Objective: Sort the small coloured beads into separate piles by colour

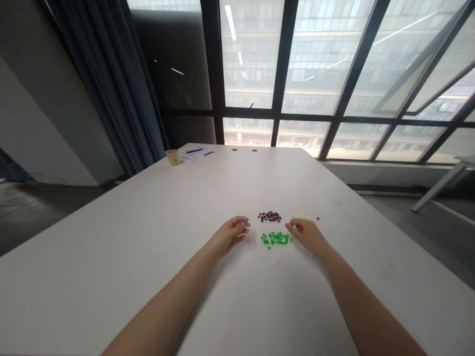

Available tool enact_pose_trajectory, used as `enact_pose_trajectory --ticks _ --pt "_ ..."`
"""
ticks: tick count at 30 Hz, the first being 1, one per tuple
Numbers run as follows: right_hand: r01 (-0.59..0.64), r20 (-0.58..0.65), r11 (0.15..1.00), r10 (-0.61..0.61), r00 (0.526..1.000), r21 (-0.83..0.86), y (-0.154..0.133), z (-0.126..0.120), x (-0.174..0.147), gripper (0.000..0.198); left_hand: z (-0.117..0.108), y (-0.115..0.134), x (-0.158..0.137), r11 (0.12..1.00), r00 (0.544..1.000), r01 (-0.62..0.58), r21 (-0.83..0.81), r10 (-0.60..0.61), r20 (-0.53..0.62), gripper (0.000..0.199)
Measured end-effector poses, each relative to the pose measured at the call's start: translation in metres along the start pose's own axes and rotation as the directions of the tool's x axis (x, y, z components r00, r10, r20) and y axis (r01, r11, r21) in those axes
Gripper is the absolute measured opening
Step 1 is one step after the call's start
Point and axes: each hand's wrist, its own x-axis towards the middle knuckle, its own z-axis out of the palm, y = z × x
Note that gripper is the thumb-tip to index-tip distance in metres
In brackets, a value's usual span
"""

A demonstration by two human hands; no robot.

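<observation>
My left hand (232, 234) is raised a little over the white table, its thumb and fingertips closed on a small blue piece (245, 224). To its right lies a heap of small dark brown blocks (270, 216). Nearer to me is a spread of small green blocks (276, 239). My right hand (305, 233) is at the right end of the green heap, fingertips pinched together; whatever may be between them is too small to make out. Behind that hand, partly covered by it, are pale yellow pieces (300, 217). One small red piece (318, 218) sits just beyond.
A faint whitish piece (278, 260) lies in front of the green blocks. At the table's far left corner stand a tan paper cup (172, 157) and papers (193, 154) with a blue pen (194, 151). Two dark round discs (254, 150) are near the far edge.
</observation>
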Motion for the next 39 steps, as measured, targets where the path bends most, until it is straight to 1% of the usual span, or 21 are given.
enact_pose_trajectory --ticks 2,5,7,10,14,21,28,31,34,37,39 --pt "0.019 -0.008 1.000 -0.019 1.000 0.007 -0.005 0.001 0.000 0.035 0.010 -0.004 -0.003 0.996 0.996 0.055 -0.067 -0.051 0.069 0.037" --pt "0.046 -0.023 0.998 -0.045 0.999 0.046 -0.015 0.004 -0.002 0.032 0.019 -0.009 -0.006 0.992 0.982 0.099 -0.073 -0.086 0.167 0.037" --pt "0.065 -0.026 0.994 -0.063 0.998 0.083 -0.023 0.005 -0.003 0.028 0.020 -0.012 -0.006 0.994 0.974 0.093 -0.049 -0.081 0.211 0.038" --pt "0.109 -0.027 0.980 -0.106 0.994 0.166 -0.035 0.006 -0.005 0.019 0.019 -0.015 -0.005 0.998 0.965 0.053 -0.043 -0.040 0.258 0.038" --pt "0.197 -0.035 0.949 -0.194 0.980 0.247 -0.051 0.008 -0.009 0.011 0.018 -0.018 -0.002 0.998 0.959 0.011 -0.058 0.006 0.282 0.037" --pt "0.255 -0.039 0.937 -0.253 0.967 0.238 -0.069 0.014 -0.014 0.015 0.017 -0.025 0.002 0.999 0.963 0.004 -0.038 0.006 0.271 0.038" --pt "0.276 -0.020 0.941 -0.277 0.961 0.197 -0.069 0.018 -0.014 0.011 0.014 -0.031 0.006 0.999 0.944 -0.018 -0.037 0.029 0.329 0.037" --pt "0.282 -0.015 0.939 -0.285 0.958 0.197 -0.071 0.020 -0.013 0.010 0.014 -0.031 0.005 0.999 0.945 -0.031 -0.011 0.033 0.326 0.036" --pt "0.280 -0.012 0.942 -0.283 0.959 0.187 -0.069 0.018 -0.011 0.011 0.015 -0.028 0.002 0.998 0.954 -0.044 0.049 0.027 0.300 0.033" --pt "0.226 -0.003 0.960 -0.229 0.973 0.165 -0.051 0.004 -0.006 0.012 0.016 -0.023 -0.001 0.994 0.966 -0.022 0.110 -0.007 0.260 0.031" --pt "0.129 0.018 0.984 -0.132 0.991 0.120 -0.027 -0.008 -0.004 0.015 0.015 -0.020 -0.002 0.990 0.975 -0.005 0.144 -0.028 0.221 0.031"
